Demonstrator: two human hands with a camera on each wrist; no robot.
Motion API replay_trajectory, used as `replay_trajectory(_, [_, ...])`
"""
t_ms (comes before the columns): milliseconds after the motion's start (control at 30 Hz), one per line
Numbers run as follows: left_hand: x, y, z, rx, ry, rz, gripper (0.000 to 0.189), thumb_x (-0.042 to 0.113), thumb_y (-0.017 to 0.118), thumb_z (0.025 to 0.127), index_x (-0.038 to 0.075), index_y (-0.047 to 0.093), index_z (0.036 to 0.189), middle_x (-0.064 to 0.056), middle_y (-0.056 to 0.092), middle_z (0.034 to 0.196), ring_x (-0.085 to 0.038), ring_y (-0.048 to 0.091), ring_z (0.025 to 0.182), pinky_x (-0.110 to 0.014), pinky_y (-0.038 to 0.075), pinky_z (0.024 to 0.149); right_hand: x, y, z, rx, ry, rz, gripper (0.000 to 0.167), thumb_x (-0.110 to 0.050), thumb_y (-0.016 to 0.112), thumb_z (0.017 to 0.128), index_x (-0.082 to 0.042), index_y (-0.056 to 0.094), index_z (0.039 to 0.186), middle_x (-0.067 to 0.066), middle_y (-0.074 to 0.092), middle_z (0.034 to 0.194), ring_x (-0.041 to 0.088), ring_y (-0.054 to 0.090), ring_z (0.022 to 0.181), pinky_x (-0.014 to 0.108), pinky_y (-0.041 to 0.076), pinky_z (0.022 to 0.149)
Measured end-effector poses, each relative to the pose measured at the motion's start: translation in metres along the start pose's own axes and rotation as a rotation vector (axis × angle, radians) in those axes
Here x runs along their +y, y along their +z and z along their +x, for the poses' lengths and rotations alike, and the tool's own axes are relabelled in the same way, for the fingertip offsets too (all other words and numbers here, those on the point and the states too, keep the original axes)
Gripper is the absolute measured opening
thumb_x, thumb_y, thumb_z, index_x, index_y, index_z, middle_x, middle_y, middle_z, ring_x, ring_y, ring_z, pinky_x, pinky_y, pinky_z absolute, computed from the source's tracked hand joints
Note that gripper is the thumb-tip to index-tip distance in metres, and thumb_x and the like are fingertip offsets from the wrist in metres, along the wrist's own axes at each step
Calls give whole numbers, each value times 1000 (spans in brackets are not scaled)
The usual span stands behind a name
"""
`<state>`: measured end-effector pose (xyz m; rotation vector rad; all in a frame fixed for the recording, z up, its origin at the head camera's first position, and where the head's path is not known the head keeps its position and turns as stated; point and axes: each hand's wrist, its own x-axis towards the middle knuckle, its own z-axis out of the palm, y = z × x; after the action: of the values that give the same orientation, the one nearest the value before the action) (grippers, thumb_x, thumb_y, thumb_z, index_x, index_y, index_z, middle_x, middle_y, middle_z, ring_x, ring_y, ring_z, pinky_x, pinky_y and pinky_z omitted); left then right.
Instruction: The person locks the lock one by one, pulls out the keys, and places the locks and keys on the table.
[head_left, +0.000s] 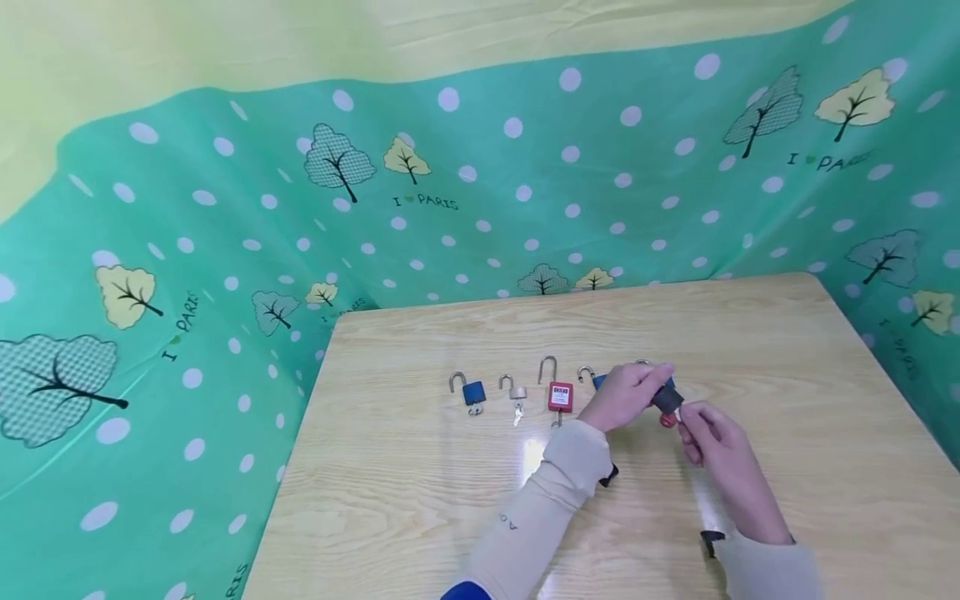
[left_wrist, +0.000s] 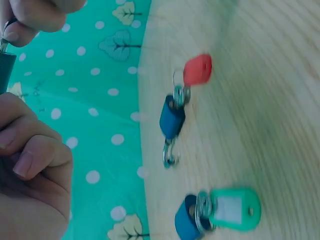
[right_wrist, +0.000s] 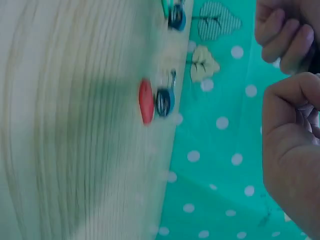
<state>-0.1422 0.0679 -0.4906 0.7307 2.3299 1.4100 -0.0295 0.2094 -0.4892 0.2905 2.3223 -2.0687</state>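
Note:
My left hand [head_left: 628, 393] grips a black padlock [head_left: 667, 398] above the right part of the table. At the padlock's lower end, the fingers of my right hand [head_left: 723, 450] pinch a small key, mostly hidden. Dark green-black in the left wrist view, the padlock [left_wrist: 6, 72] sits between both hands at the edge. Beneath the hands lies a blue padlock [left_wrist: 172, 117] with a red key tag [left_wrist: 198, 70]. Another blue padlock [left_wrist: 185, 220] with a green key tag [left_wrist: 235, 209] lies beside it, partly hidden by my left hand in the head view.
Left of my hands, a red padlock [head_left: 560, 397], a small silver padlock [head_left: 518, 392] and a blue padlock [head_left: 474, 392] lie in a row with raised shackles and keys. Green dotted cloth [head_left: 465, 175] surrounds the wooden table [head_left: 390, 492] at the back and sides.

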Motion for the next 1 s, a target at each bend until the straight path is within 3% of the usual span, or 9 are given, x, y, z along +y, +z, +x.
replay_trajectory(100, [2,8,3,2,-23,26,48,56,42,102,17,64,83,7,50,68,-6,43,60,-19,38,55,2,-11,-2,45,3,-14,35,-36,48,105,-2,56,103,-5,51,80,8,46,63,27,41,53])
replay_trajectory(200, [5,18,3,-9,-57,40,37,52,55,98,18,67,107,9,61,90,-1,53,66,-16,45,60,5,-18,-4,115,50,5,35,-36,49,104,-2,57,105,-5,53,82,7,47,65,25,42,54])
replay_trajectory(300, [7,27,2,-48,-38,93,49,46,68,92,19,60,132,10,60,116,4,58,78,-11,48,68,8,-22,-5,176,101,8,34,-34,48,105,-1,56,109,-6,56,83,7,49,67,23,44,55])
replay_trajectory(367, [9,32,1,-73,-6,152,58,43,73,89,19,56,139,10,57,123,4,60,81,-8,47,69,11,-25,-6,205,115,-25,33,-32,46,106,-1,55,112,-7,57,84,8,50,68,22,45,56])
replay_trajectory(500, [15,40,2,-61,57,306,63,42,77,85,18,56,140,10,58,124,5,58,92,-5,44,74,14,-28,-9,249,104,-115,35,-30,44,106,2,55,114,-7,58,82,9,52,66,23,46,55])
replay_trajectory(667, [22,47,7,-42,87,465,65,46,80,81,23,59,137,14,61,125,5,55,103,-9,43,87,17,-33,-12,278,69,-201,39,-33,44,106,3,58,111,-2,58,77,9,49,61,25,41,50])
replay_trajectory(800, [24,49,12,-15,60,462,67,46,84,75,23,61,134,15,62,126,3,56,107,-12,45,92,19,-38,-16,286,86,-215,40,-34,46,106,4,59,108,-1,57,74,10,48,59,26,40,48])
replay_trajectory(1000, [17,49,22,29,22,453,68,42,86,73,22,62,132,12,62,124,-1,58,108,-14,47,95,25,-49,-20,304,188,-294,47,-41,44,105,2,61,115,1,61,77,11,51,62,26,41,49])
